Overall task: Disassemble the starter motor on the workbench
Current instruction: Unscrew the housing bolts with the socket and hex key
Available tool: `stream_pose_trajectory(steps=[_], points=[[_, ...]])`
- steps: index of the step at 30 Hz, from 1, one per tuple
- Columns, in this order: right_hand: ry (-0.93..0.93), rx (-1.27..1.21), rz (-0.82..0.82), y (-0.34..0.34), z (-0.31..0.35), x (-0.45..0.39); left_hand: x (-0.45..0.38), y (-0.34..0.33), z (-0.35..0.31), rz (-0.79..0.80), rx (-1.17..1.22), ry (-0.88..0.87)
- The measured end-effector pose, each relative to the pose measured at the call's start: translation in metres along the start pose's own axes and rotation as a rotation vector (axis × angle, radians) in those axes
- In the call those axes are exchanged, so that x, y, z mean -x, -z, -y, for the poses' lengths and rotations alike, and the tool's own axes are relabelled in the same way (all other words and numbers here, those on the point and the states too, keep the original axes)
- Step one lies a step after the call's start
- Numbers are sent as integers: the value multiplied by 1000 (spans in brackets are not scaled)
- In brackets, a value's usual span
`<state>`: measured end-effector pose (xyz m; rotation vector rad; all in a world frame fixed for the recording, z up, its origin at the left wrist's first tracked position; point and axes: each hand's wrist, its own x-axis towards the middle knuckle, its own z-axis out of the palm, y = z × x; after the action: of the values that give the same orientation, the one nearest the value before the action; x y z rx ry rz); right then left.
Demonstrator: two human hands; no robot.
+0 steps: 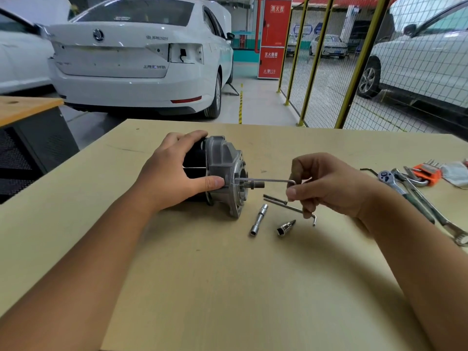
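The starter motor [217,173] lies on the workbench [228,287], left of the hex key [263,180] entering its face; two sockets [258,220] lie before it, wrenches [425,198] far right

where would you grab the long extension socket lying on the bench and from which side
Grip the extension socket across its slim middle shaft, coming straight down from above. It lies flat on the workbench, apart from the starter motor and the short socket, so both its long sides are open for fingers.
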<state>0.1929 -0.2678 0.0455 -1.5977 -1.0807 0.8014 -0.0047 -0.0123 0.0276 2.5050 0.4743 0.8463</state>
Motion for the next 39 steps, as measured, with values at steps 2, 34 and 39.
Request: stream_pose_trajectory(steps=[2,34,39], points=[[70,358,-111,-4,-1,-3,0,0,0,2,-2,4],[207,828,-236,-28,12,-4,6,0,-7,-63,-70,5],[319,976,-320,-29,16,-2,7,-1,-9,-57,-61,-11]])
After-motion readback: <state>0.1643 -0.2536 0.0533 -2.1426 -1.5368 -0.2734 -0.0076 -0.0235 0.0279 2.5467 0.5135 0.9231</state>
